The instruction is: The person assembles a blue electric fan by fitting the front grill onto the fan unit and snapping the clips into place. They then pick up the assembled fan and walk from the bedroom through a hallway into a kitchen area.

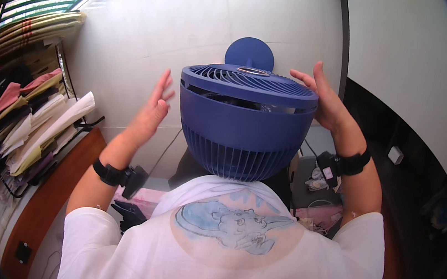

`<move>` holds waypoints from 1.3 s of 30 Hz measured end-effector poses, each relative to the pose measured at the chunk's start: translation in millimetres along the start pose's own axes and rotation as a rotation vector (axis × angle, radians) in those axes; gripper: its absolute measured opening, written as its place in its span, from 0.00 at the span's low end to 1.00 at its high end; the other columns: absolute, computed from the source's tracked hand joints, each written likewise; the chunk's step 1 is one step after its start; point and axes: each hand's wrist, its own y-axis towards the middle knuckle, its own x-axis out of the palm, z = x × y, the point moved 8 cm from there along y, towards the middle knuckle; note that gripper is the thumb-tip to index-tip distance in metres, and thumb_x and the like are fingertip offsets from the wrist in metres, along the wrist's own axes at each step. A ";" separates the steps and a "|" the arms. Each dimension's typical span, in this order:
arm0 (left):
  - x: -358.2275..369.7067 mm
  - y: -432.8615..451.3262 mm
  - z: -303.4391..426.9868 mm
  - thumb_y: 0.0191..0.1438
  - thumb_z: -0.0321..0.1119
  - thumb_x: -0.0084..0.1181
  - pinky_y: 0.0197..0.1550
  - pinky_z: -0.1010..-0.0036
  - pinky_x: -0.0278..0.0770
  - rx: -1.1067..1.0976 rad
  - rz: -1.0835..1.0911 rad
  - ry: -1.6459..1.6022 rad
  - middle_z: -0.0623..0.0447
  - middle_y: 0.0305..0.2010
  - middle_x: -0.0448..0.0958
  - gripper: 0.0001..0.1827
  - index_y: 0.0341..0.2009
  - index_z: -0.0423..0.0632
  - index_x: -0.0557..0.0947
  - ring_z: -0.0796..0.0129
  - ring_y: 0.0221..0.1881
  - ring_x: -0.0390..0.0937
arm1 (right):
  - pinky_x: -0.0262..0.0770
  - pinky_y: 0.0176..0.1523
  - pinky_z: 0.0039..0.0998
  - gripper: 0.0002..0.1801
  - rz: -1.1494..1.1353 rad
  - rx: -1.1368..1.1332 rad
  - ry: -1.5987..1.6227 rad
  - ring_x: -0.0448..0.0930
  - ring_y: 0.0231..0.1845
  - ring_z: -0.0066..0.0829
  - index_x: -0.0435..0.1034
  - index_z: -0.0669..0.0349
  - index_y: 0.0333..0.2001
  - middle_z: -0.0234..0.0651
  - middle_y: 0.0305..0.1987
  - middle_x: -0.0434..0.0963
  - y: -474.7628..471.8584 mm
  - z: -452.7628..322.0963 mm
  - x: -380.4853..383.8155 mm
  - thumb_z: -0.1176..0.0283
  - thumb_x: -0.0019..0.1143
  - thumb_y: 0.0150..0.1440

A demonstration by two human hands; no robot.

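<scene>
A blue electric fan [244,123] is in front of my chest, its slatted front grille [215,71] facing up. Between the grille's rim and the bowl-shaped housing runs a dark gap. The round blue base [249,50] shows beyond the grille. To the fan's left, my left hand [151,110] is raised with fingers apart, holding nothing and clear of the housing. My right hand [328,106] is at the right edge of the grille, thumb up and fingers spread. Whether its palm touches the rim I cannot tell. Both wrists wear black strapped devices.
Folded fabrics [40,129] are piled on a rack at the left, beside a brown wooden edge [49,197]. Pale floor tiles [148,34] spread ahead. A small white box [395,155] is on the dark surface at right. Crumpled items [319,180] sit near my right forearm.
</scene>
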 end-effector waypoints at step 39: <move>-13.9 67.2 88.0 0.61 0.53 0.51 0.53 0.72 0.72 0.375 -0.203 0.288 0.48 0.48 0.77 0.31 0.60 0.43 0.72 0.67 0.49 0.75 | 0.49 0.72 0.34 0.76 0.175 -0.441 -0.010 0.57 0.72 0.34 0.39 0.66 0.72 0.44 0.70 0.58 -40.1 23.1 26.7 0.23 0.58 0.35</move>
